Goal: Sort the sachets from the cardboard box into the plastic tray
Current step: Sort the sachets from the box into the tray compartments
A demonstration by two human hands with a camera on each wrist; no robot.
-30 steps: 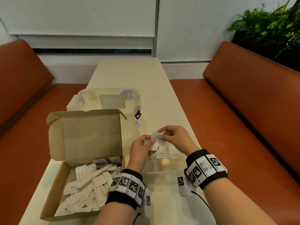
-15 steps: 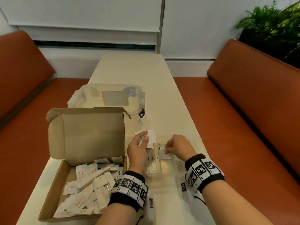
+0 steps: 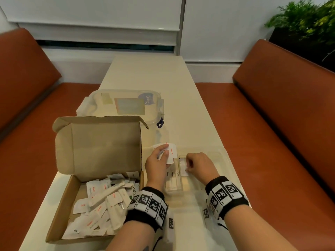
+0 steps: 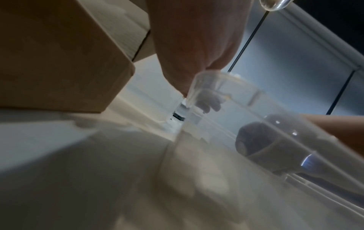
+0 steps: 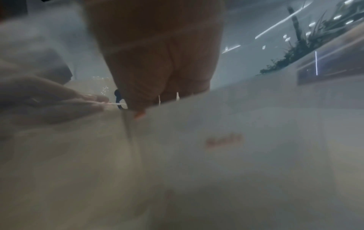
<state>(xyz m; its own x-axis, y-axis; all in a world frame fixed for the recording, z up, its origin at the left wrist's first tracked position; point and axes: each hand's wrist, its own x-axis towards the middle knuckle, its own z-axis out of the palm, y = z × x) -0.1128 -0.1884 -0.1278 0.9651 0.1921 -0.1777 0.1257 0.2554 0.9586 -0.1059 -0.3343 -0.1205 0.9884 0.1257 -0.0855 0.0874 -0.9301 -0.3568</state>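
The open cardboard box [image 3: 61,211] at the left holds several white sachets [image 3: 101,201]. To its right lies the clear plastic tray [image 3: 220,160], with sugar sticks [image 3: 172,175] in its left compartment. My left hand [image 3: 165,151] hovers over the tray's far left corner and pinches a few white sachets with red print [image 3: 172,152]. My right hand [image 3: 188,166] is down in the tray's middle compartment, fingers curled onto a white sachet [image 3: 183,170]. The right wrist view shows a blurred sachet with red print [image 5: 224,140] lying close below that hand [image 5: 157,65].
A clear lidded plastic container [image 3: 126,104] stands behind the box, whose raised flap [image 3: 101,142] blocks the near side of it. Orange benches [image 3: 282,124] flank the narrow cream table [image 3: 145,73]. A plant [image 3: 306,22] is at the far right.
My right hand drew one sachet away from the bunch in my left hand and lowered it into the tray. The left hand stayed up holding the other sachets.
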